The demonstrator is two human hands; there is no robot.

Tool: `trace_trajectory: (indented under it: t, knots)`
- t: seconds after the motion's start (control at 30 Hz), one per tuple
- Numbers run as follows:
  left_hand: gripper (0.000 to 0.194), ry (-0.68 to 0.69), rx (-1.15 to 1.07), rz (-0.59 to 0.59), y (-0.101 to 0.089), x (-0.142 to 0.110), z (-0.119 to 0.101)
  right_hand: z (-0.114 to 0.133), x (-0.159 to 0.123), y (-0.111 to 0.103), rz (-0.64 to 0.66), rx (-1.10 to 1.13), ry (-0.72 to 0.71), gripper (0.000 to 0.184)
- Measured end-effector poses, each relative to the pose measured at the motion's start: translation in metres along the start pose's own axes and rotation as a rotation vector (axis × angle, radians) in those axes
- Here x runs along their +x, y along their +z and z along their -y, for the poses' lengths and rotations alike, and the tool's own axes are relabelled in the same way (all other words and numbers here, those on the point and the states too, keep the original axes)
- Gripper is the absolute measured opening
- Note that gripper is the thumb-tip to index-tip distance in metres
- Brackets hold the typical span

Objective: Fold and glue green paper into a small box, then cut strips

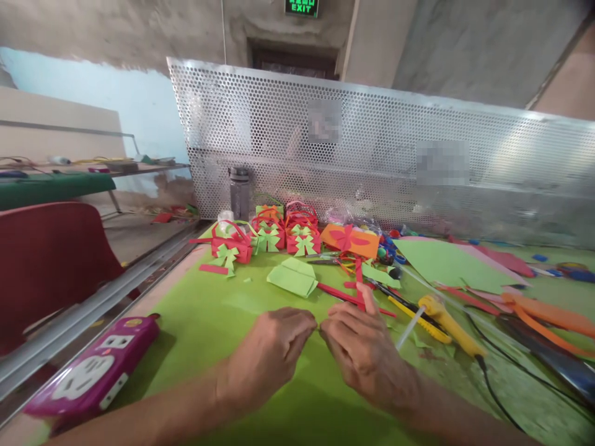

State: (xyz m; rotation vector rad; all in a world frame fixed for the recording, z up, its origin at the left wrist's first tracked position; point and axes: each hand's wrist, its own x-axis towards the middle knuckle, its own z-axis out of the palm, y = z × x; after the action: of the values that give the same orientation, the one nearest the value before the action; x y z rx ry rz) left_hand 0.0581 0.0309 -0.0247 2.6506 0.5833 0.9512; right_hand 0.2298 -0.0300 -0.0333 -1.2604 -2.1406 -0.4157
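My left hand (pixel 272 347) is closed over the green mat (pixel 195 359), its fingertips pinched together. My right hand (pixel 365 350) meets it nearly tip to tip, fingers curled in a pinch with one finger raised. What they pinch, if anything, is too small or hidden to make out. Just beyond the hands lies a folded light-green paper piece (pixel 292 277). Red paper strips (pixel 341 294) lie behind my right hand. Farther back stand several small red paper bags with green bows, one (pixel 232 248) at the left, beside an orange paper piece with a red bow (pixel 351 240).
A yellow glue gun (pixel 453 325) with a black cord and a yellow cutter (pixel 421 319) lie to the right, near coloured paper sheets (pixel 458 263). A purple power strip (pixel 100 365) lies at the left edge. A bottle (pixel 240 193) stands before a perforated metal screen (pixel 372 136).
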Motion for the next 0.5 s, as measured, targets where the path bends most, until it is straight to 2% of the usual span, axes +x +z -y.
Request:
trace_trajectory:
  t: [0.27, 0.5]
  knots:
    - [0.021, 0.108, 0.002, -0.136, -0.006, -0.003, 0.016, -0.005, 0.009, -0.017, 0.020, 0.014, 0.038, 0.020]
    - [0.019, 0.115, 0.128, -0.192, -0.032, -0.008, 0.032, -0.016, 0.014, -0.032, 0.020, 0.016, 0.052, 0.020]
